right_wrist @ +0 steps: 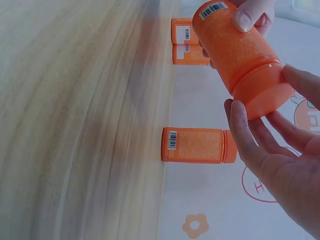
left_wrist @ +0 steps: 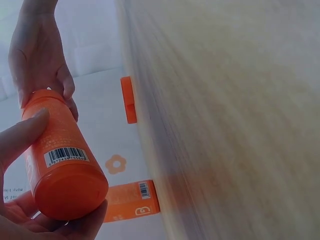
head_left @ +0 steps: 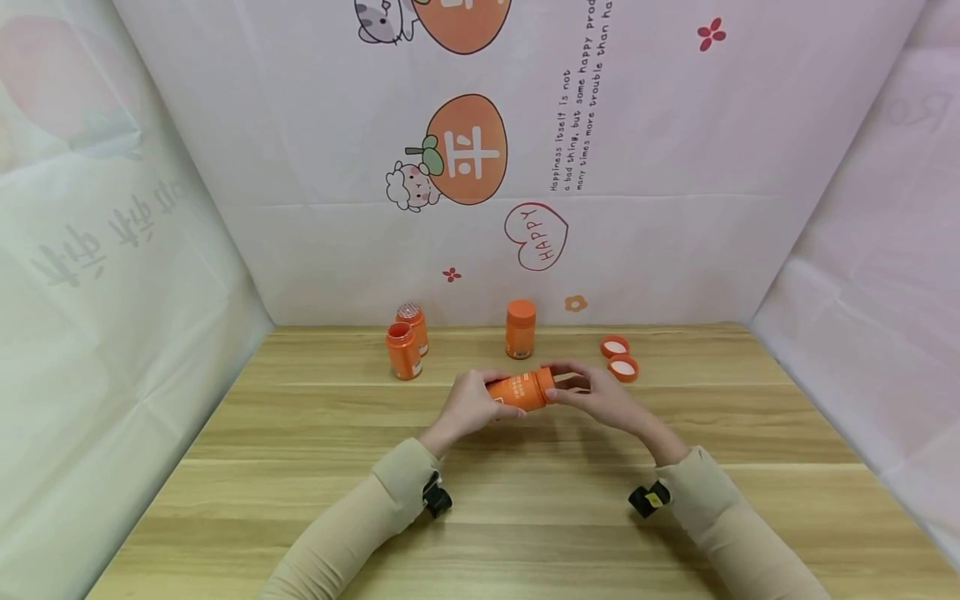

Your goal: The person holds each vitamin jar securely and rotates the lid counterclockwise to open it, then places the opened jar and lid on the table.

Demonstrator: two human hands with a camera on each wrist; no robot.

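An orange bottle [head_left: 517, 392] with a barcode on its side lies tilted in the air above the table, its capped end towards the right. My left hand [head_left: 467, 407] grips it round the body, with the thumb along its side in the left wrist view. At the other end, the fingertips and thumb of my right hand [head_left: 603, 398] hold the orange cap [right_wrist: 262, 90] around its rim. The cap sits on the bottle's neck in the right wrist view. My right palm stays apart from the cap.
Behind the hands stands a capped orange bottle [head_left: 521, 332]. To the left are two uncapped ones, an open-mouthed bottle [head_left: 405, 357] and, just behind it, another bottle [head_left: 422, 332]. Two loose caps, one cap [head_left: 615, 346] and a nearer cap [head_left: 623, 368], lie on the wooden table [head_left: 525, 533].
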